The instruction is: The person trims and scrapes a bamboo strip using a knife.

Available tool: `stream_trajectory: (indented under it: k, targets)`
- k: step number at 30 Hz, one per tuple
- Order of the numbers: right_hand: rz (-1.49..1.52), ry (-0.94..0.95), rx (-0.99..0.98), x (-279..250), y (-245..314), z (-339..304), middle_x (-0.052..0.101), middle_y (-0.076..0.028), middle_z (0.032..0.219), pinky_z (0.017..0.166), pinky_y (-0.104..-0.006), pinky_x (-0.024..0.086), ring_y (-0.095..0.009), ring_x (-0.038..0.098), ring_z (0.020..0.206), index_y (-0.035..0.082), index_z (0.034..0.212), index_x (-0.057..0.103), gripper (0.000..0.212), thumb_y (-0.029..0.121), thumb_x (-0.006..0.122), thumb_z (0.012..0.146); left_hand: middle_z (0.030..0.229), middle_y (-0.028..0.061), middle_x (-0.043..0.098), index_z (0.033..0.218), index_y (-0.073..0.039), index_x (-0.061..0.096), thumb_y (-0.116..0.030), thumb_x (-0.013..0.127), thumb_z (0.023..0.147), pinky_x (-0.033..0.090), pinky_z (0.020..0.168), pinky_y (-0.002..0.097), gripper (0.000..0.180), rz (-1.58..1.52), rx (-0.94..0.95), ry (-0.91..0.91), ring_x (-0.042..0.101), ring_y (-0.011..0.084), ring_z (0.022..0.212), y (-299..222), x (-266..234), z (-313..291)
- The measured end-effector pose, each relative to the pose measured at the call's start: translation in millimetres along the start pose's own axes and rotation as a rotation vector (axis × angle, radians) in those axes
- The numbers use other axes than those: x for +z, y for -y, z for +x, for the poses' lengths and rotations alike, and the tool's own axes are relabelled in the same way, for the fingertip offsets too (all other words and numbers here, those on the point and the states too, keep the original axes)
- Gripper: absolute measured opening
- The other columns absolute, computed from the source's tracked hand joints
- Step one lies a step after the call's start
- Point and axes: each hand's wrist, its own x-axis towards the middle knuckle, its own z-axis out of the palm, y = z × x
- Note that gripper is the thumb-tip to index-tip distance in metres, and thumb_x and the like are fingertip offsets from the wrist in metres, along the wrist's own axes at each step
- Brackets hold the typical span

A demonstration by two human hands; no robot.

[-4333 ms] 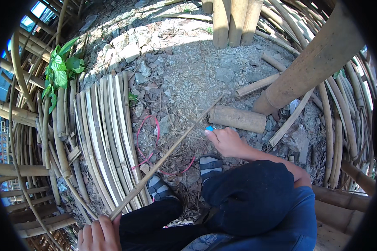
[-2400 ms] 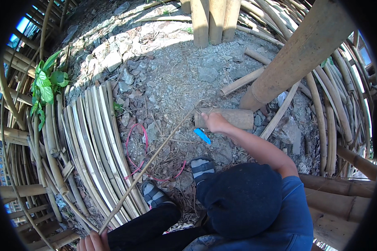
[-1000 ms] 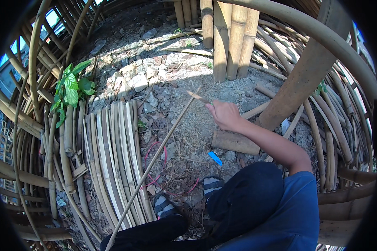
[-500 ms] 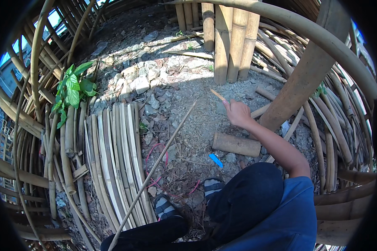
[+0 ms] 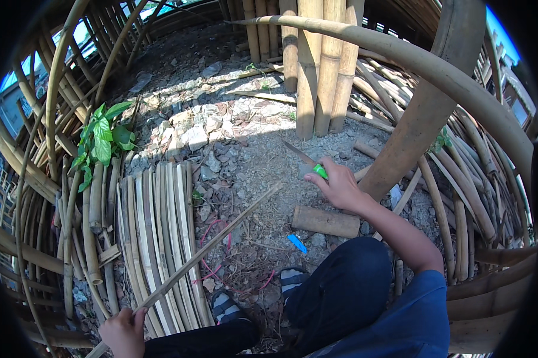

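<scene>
My right hand (image 5: 340,186) is closed round the green handle of a knife (image 5: 301,154), its blade pointing up and to the left, away from me. At the lower left, my left hand (image 5: 124,335) grips a long, thin bamboo strip (image 5: 212,243). The strip slants across the middle, and its far end stops in the air a little below and left of the blade, apart from it. Beneath the strip, a row of split bamboo slats (image 5: 161,232) lies side by side on the ground.
A short bamboo piece (image 5: 325,221) and a blue scrap (image 5: 297,243) lie before my knees. Pink string (image 5: 228,250) loops over the dirt. Upright bamboo poles (image 5: 325,71) and a thick leaning pole (image 5: 409,128) stand ahead and right. A leafy plant (image 5: 104,134) grows at left.
My left hand has come into view at the lower left on the strip, whose far end is lower. My right hand has turned the knife, so its green handle shows; the view has shifted slightly.
</scene>
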Motion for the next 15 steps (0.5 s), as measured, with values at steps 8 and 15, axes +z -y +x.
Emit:
stream_trajectory:
  k: [8, 15]
  targets:
    - [0.696, -0.102, 0.36, 6.1, -51.9, -46.2, 0.056, -0.006, 0.072, 0.054, -0.0312, 0.045, -0.015, 0.058, 0.059, 0.005, 0.117, 0.062, 0.033, 0.033, 0.048, 0.107, 0.05, 0.0156, 0.056, 0.064, -0.004, 0.07, -0.044, 0.078, 0.083, 0.046, 0.052, 0.0465, 0.045, -0.04, 0.006, 0.169, 0.06, 0.0366, 0.051, -3.3, 30.3, 28.0]
    - [0.996, -0.154, 0.467, 61.3, -87.6, -44.3, 0.056, 0.0, 0.077, 0.05, -0.0248, 0.043, -0.007, 0.051, 0.06, 0.001, 0.111, 0.065, 0.03, 0.027, 0.049, 0.108, 0.052, 0.0164, 0.056, 0.062, -0.004, 0.065, -0.041, 0.078, 0.083, 0.045, 0.052, 0.0463, 0.044, 0.008, -0.037, 0.156, 0.059, 0.0382, 0.052, -21.1, 19.8, 57.4]
